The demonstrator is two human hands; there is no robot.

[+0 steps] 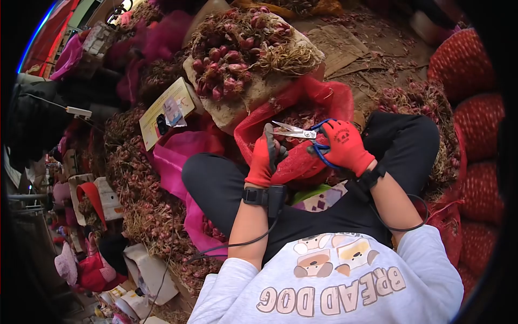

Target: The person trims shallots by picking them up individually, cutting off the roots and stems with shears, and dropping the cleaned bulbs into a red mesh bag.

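My right hand [343,142], in a red glove, is closed around the blue handles of a pair of scissors [295,132]. The blades are spread and point left toward my other hand. My left hand [264,157], gloved in red with a grey palm, has its fingers curled and its thumb up beside the blade tips. Whatever it may hold is too small to make out. Beneath both hands, between my legs, lies a red mesh bag [252,123] with its mouth spread. Some shallots [303,117] show inside it.
A heap of bunched shallots [229,56] rests on a pale foam block [216,114] in front. Left of it lies a yellowish card [151,125]. Loose shallots [143,205] cover the left floor, with pink mesh [178,156]. Full red sacks [477,121] line the right.
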